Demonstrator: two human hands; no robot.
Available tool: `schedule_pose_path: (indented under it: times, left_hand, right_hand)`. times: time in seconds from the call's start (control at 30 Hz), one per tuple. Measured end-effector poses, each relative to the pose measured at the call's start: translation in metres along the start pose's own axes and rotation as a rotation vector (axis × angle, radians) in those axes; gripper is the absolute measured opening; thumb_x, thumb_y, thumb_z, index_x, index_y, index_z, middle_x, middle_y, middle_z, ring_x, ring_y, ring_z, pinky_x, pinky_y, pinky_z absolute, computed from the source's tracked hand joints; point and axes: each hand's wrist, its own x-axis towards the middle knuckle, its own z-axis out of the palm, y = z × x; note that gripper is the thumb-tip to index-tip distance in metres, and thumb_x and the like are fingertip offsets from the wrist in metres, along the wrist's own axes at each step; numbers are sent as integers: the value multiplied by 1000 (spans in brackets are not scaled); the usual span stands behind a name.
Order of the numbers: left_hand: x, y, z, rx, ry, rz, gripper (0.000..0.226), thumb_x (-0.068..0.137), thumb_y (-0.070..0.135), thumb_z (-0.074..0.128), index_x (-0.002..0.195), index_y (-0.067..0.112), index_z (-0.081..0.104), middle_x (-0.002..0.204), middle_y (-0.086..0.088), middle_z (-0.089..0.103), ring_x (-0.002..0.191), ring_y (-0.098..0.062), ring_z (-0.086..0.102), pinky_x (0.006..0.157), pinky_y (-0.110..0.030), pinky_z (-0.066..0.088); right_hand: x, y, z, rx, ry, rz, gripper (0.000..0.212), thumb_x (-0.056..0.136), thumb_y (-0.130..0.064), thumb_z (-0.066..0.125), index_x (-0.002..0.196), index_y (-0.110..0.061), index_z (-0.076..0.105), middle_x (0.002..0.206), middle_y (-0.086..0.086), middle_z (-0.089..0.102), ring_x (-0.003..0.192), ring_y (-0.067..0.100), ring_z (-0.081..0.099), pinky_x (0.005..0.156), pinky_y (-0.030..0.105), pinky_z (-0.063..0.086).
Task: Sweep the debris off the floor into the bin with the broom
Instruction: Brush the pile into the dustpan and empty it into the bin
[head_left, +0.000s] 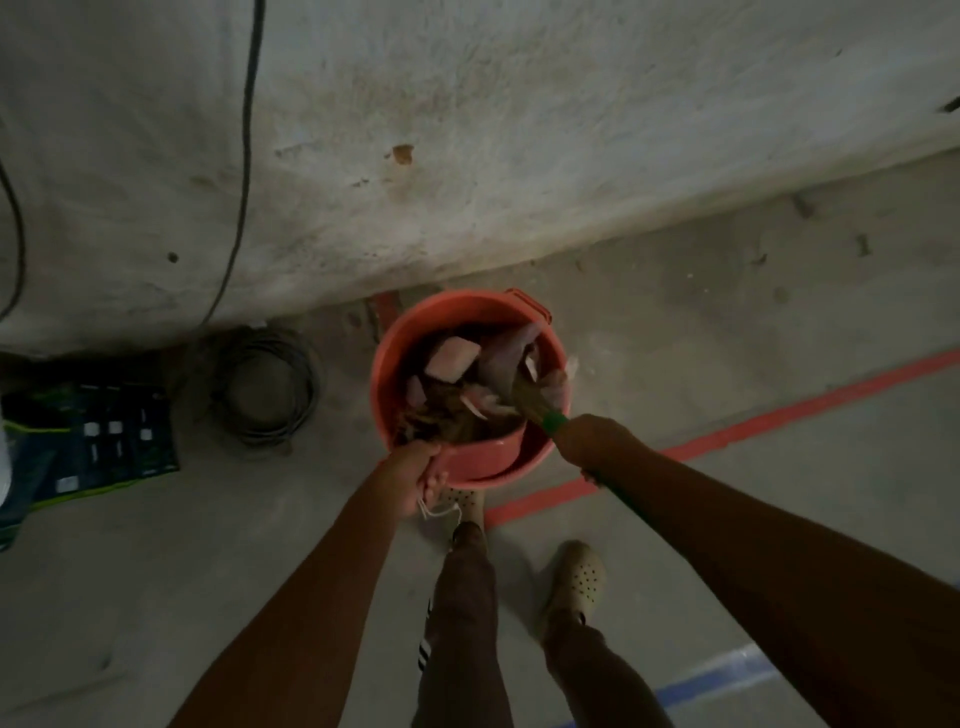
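At centre frame, against the wall's foot, the orange bin (483, 460) is gripped at its near rim by the left hand (415, 475). Debris (452, 358) is seen inside it. The broom (530, 397) is grasped by the right hand (592, 441), its bristles lowered into the bin.

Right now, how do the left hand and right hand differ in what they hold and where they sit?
The left hand grips the near rim of the round orange-red plastic bin; the right hand grips the green broom handle. The left hand sits at the bin's near-left edge; the right hand at its near-right, with the broom head inside the bin. Shared: both grip something.
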Motion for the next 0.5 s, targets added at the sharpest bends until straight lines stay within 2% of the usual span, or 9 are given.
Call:
schedule_pose_path:
  times: [0.07, 0.17, 0.27, 0.4, 0.5]
  left_hand:
    - [-14, 13, -2, 19, 14, 16, 30, 100, 21, 46, 73, 11, 50, 62, -8, 44, 30, -8, 37, 35, -10, 25]
    - [-31, 24, -8, 97, 26, 40, 29, 98, 15, 45, 70, 10, 49, 59, -7, 36, 36, -12, 37, 34, -11, 25]
    - [-48, 26, -15, 163, 55, 26, 18, 100, 14, 45, 88, 3, 53, 56, -9, 39, 34, -16, 40, 35, -14, 28]
    - [-72, 17, -17, 127, 79, 74, 24, 99, 15, 46, 78, 5, 46, 36, -4, 39, 19, -9, 34, 30, -8, 25]
    - [-83, 7, -14, 148, 103, 110, 14, 99, 15, 47, 92, 3, 47, 52, -8, 40, 19, -9, 34, 30, -8, 26]
  right_hand:
    - [-16, -7, -9, -63, 26, -7, 34, 99, -37, 46, 91, -6, 58, 70, 9, 63, 58, 21, 59, 54, 26, 47]
    - [-43, -8, -15, -89, 53, -10, 33, 98, -37, 48, 83, -8, 54, 72, 7, 64, 57, 18, 60, 52, 24, 48]
    - [-68, -3, -16, -89, 71, -6, 33, 99, -35, 48, 86, -6, 55, 76, 9, 65, 63, 20, 63, 62, 30, 55]
    - [-97, 12, -13, -119, 112, -34, 30, 98, -34, 45, 89, -6, 53, 82, 10, 67, 73, 22, 68, 74, 36, 61]
    - [-117, 21, -14, -179, 139, -62, 32, 99, -33, 43, 101, -4, 57, 93, 13, 68, 85, 26, 70, 81, 40, 60]
